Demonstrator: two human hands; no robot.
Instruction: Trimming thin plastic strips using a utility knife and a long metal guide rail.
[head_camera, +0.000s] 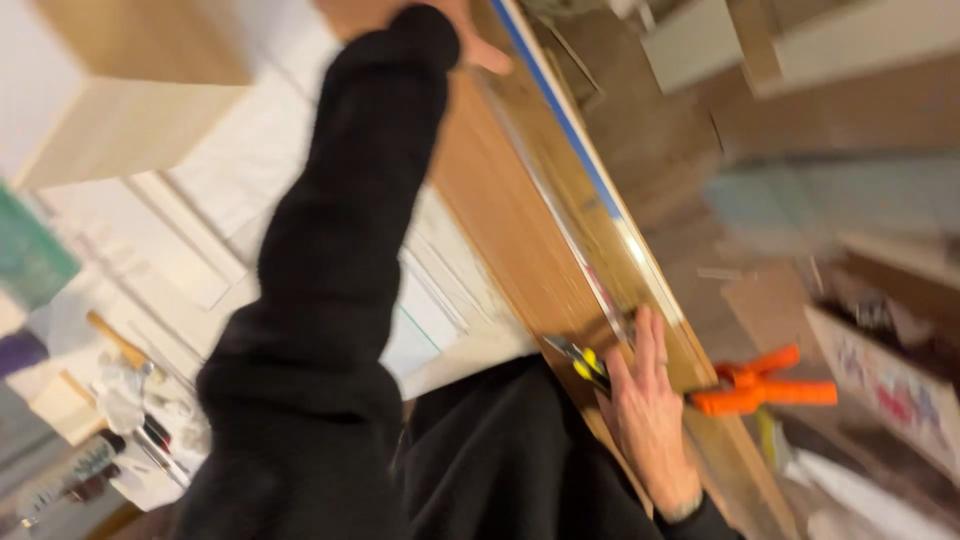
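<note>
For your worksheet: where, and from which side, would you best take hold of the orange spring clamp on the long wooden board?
Probably by the two handles of the orange clamp, which stick out to the right, away from the wooden board. Come from the right: the jaw end meets the board's edge, and the right hand lies flat on the board just left of it.

workshop: orange clamp (762, 382), wood plank (520, 230)

A long wooden board (520, 230) is steadied by the left hand (450, 30) near its far end, while the right hand (645, 400) is pressed flat beside an orange clamp (760, 385)
</note>
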